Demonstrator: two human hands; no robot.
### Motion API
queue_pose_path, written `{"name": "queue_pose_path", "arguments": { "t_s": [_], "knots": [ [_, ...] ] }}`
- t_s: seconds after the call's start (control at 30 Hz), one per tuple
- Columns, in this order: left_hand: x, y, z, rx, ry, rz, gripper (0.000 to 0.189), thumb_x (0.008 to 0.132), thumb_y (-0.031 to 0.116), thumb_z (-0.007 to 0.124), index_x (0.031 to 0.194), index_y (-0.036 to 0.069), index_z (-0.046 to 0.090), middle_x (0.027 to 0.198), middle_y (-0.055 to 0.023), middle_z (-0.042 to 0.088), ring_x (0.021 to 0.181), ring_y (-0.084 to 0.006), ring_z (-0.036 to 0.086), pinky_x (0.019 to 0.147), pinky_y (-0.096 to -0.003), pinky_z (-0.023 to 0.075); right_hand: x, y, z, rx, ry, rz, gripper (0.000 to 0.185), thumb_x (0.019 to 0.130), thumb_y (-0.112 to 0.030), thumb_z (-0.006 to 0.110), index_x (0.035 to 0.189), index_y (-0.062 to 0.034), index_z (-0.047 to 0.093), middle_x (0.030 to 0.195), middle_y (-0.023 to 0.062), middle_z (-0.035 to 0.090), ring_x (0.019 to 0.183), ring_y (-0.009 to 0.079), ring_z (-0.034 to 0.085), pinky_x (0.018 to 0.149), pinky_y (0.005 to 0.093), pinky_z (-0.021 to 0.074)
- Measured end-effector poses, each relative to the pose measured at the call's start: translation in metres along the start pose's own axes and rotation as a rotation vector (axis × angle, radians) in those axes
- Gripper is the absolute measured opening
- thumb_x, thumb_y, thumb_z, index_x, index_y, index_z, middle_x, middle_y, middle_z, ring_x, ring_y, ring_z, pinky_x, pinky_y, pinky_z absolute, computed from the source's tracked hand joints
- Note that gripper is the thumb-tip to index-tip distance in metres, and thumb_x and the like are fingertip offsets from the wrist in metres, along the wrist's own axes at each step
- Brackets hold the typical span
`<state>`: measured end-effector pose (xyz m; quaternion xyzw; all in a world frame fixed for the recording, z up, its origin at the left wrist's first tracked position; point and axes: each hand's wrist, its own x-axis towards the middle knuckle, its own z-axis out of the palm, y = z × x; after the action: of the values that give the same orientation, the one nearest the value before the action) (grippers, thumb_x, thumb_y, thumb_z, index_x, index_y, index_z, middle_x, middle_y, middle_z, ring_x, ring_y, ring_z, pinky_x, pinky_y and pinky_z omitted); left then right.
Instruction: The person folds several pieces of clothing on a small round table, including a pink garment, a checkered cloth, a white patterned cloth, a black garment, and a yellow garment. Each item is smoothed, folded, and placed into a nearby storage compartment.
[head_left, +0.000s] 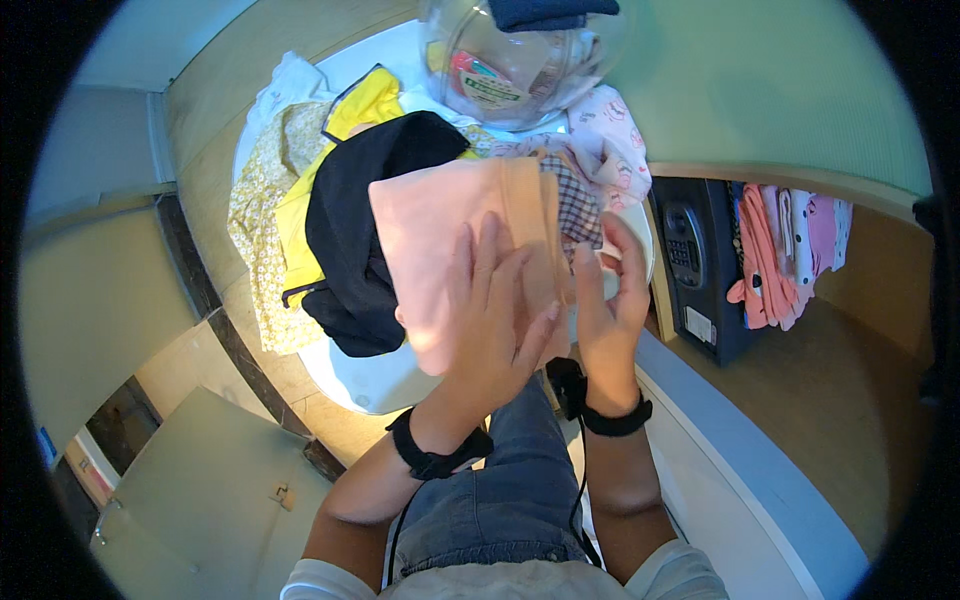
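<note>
A folded pink garment (442, 217) with a peach ribbed band (523, 196) along its right side lies over a pile of clothes. My left hand (491, 322) rests flat on top of it, fingers spread. Just off the band's right edge is my right hand (613, 315), its thumb and fingers apart with nothing seen between them. Beneath and left of the pink garment is a black garment (352, 217). A checked cloth (574, 199) shows beyond the right hand. Both wrists wear black straps.
A white round table (360, 379) bears a yellow garment (300, 240), a floral garment (262, 225) and a clear plastic container (517, 82) with dark blue cloth (551, 13) on it. At right, a cabinet holds a black safe (694, 262) and folded clothes (765, 262) standing upright.
</note>
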<state>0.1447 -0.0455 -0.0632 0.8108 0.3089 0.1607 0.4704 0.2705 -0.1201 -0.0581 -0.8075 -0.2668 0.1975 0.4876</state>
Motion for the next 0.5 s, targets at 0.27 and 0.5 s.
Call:
{"name": "queue_pose_path", "arguments": {
  "t_s": [0.27,0.5],
  "knots": [
    [0.007,0.013,0.031,0.35,0.212,-0.045,0.092,0.07,0.031,0.08,0.141,-0.003,0.032,0.15,-0.0271,0.031,0.138,-0.0495,0.027,0.11,-0.0611,0.0204,0.022,0.06,0.012,0.655,0.011,0.695,0.036,0.091,-0.01,0.068,0.121,0.0057,0.057,0.108,0.0106,0.065,0.091,0.0144,0.063,0.074,0.0259,0.0519],
    [0.016,0.007,0.039,0.418,0.205,-0.131,0.09,0.063,0.021,0.083,0.134,-0.007,0.034,0.145,-0.0314,0.033,0.139,-0.0471,0.028,0.112,-0.0616,0.017,0.018,0.042,0.01,0.716,-0.026,0.579,0.04,0.086,-0.006,0.07,0.121,0.0035,0.052,0.106,0.0087,0.065,0.092,0.0139,0.063,0.078,0.0267,0.0529]
  ]
}}
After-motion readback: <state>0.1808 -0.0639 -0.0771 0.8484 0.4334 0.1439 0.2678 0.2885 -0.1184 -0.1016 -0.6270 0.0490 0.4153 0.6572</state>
